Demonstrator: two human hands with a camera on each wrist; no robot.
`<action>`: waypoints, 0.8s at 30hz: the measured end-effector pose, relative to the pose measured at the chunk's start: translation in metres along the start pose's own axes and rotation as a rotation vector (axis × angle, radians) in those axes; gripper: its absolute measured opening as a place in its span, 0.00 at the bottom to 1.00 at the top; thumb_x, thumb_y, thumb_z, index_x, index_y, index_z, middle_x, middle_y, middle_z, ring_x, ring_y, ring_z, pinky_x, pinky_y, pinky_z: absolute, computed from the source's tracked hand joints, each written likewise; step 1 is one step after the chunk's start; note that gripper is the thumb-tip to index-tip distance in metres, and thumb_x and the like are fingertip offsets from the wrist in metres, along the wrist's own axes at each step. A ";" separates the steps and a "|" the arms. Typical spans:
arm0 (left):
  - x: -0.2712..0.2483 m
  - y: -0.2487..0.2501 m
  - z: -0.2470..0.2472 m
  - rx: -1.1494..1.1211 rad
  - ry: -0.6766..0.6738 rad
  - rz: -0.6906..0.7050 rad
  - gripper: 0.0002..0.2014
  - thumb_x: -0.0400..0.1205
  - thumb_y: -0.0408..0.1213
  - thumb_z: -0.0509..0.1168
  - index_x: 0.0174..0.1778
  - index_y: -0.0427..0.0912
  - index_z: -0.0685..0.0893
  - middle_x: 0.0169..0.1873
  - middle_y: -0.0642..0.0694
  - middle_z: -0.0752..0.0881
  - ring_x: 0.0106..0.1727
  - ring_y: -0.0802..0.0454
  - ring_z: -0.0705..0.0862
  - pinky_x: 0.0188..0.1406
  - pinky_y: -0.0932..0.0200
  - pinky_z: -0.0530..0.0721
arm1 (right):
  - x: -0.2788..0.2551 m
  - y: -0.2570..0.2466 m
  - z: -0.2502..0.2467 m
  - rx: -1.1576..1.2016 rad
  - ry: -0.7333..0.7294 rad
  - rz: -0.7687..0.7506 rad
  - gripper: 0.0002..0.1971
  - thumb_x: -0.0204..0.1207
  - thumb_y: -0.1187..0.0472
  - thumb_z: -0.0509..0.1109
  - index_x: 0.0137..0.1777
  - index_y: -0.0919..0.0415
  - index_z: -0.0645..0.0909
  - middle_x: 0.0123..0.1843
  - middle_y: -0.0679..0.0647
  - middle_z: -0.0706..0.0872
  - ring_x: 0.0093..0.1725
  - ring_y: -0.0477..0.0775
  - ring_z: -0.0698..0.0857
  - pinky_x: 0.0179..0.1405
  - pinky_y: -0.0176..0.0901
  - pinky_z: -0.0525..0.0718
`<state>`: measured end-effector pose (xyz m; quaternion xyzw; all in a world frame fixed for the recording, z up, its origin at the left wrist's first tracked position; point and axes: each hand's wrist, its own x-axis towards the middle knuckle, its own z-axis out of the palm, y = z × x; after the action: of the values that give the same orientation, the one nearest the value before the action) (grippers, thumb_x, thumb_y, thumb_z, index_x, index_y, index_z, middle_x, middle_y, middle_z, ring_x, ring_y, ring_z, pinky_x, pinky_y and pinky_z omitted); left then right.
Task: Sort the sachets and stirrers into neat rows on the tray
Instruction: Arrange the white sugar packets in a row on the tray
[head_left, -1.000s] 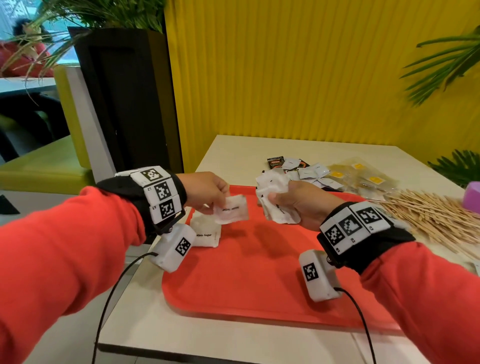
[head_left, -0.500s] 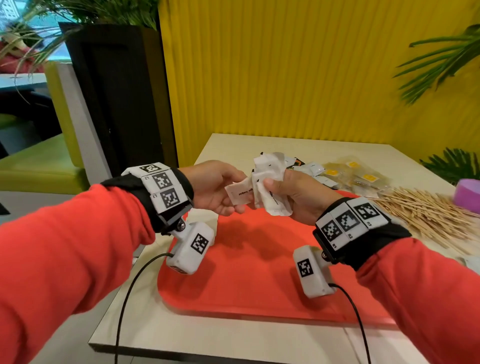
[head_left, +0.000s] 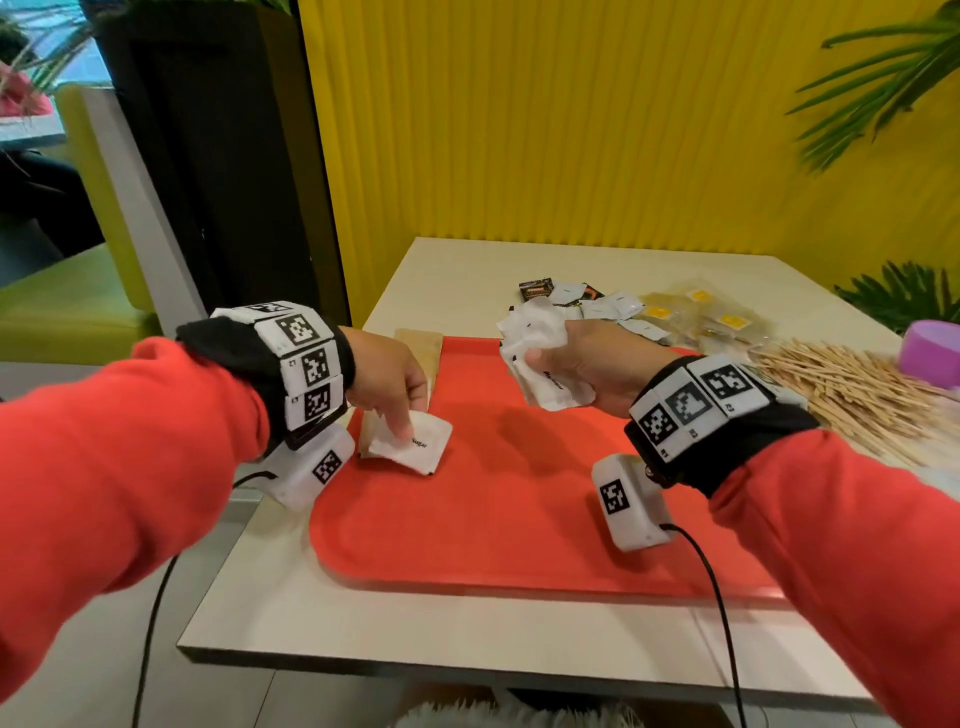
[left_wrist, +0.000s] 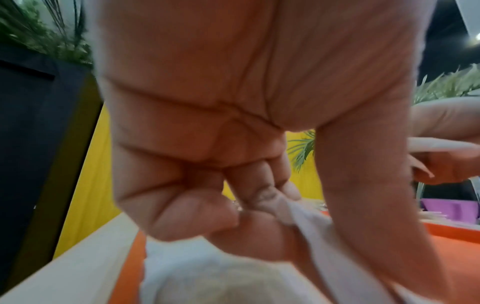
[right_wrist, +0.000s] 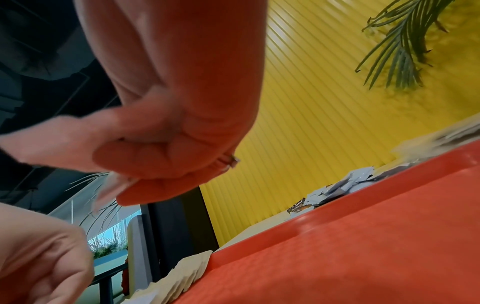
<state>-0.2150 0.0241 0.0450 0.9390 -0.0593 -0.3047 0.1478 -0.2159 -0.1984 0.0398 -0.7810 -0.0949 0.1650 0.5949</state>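
We saw a smooth red plastic tray (head_left: 519, 530) with a faint sheen, matt white paper sugar sachets (head_left: 410, 447), a heap of pale wooden stirrers (head_left: 852, 395), glossy clear packets (head_left: 711, 322), and ribbed yellow wall panelling (head_left: 571, 130).

Right hand (right_wrist: 166, 131) curled above the red tray (right_wrist: 363, 236) — loose sachets (right_wrist: 337, 187) past its far rim.

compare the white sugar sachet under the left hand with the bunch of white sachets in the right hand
The single white sugar sachet lies nearly flat on the red plastic tray; the crumpled bunch of white sachets is held above it. The left hand pinches the one at its edge, while the right hand grips several at once. Both are white paper with black print.
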 end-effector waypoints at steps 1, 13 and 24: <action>0.000 -0.001 0.001 0.025 0.012 -0.014 0.08 0.72 0.34 0.76 0.32 0.49 0.84 0.30 0.53 0.84 0.34 0.55 0.75 0.28 0.65 0.67 | -0.001 0.001 0.000 -0.005 0.002 0.015 0.06 0.78 0.71 0.66 0.53 0.70 0.79 0.40 0.59 0.83 0.41 0.57 0.82 0.40 0.45 0.79; 0.007 -0.004 0.000 0.285 0.166 -0.129 0.08 0.72 0.41 0.76 0.35 0.46 0.83 0.35 0.52 0.82 0.44 0.54 0.78 0.41 0.63 0.74 | 0.003 0.001 0.006 -0.058 -0.030 0.089 0.04 0.78 0.70 0.66 0.51 0.66 0.78 0.43 0.59 0.83 0.43 0.56 0.82 0.44 0.46 0.80; 0.010 -0.002 0.003 0.267 0.138 -0.144 0.08 0.75 0.35 0.73 0.48 0.38 0.85 0.41 0.46 0.85 0.44 0.52 0.82 0.43 0.64 0.80 | 0.003 0.003 0.009 -0.033 -0.049 0.135 0.06 0.77 0.70 0.67 0.53 0.64 0.79 0.42 0.56 0.85 0.40 0.53 0.84 0.39 0.44 0.82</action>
<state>-0.2086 0.0229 0.0368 0.9708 -0.0217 -0.2388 0.0033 -0.2167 -0.1906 0.0344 -0.7909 -0.0591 0.2225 0.5670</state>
